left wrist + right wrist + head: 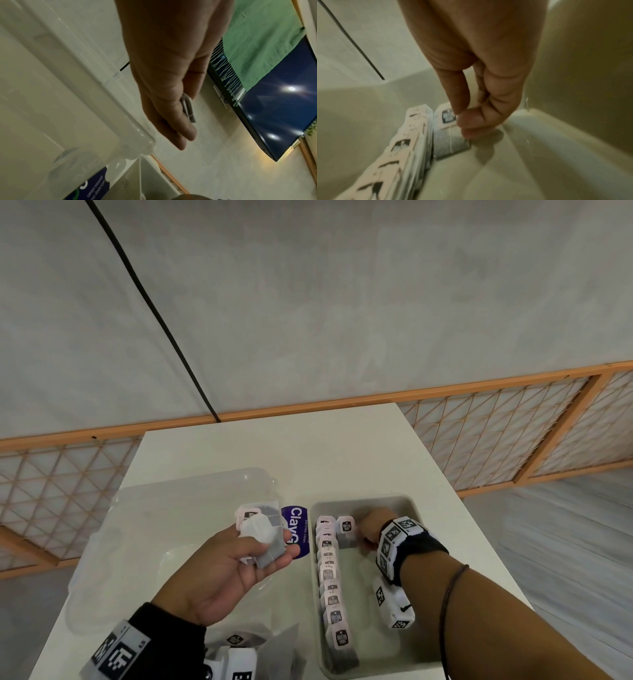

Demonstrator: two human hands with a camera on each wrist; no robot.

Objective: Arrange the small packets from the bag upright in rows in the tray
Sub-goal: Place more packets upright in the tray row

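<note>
A grey tray (376, 652) sits on the right of the white table. Along its left wall stands a row of several small packets (330, 580), each with a pale pink tag. My right hand (368, 534) is inside the tray's far end. Its thumb and forefinger pinch the top of one upright packet (346, 527) just right of the row's far end. The right wrist view shows this packet (448, 135) standing on the tray floor beside the row (406, 148). My left hand (270, 549) hovers left of the tray, gripping a small stack of packets (262, 529).
A clear plastic container (154, 525) lies on the table's left half, under my left hand. A purple label (297, 529) shows between it and the tray. A clear bag (274, 648) with more packets lies at the near edge. A screen and wall stand behind the table.
</note>
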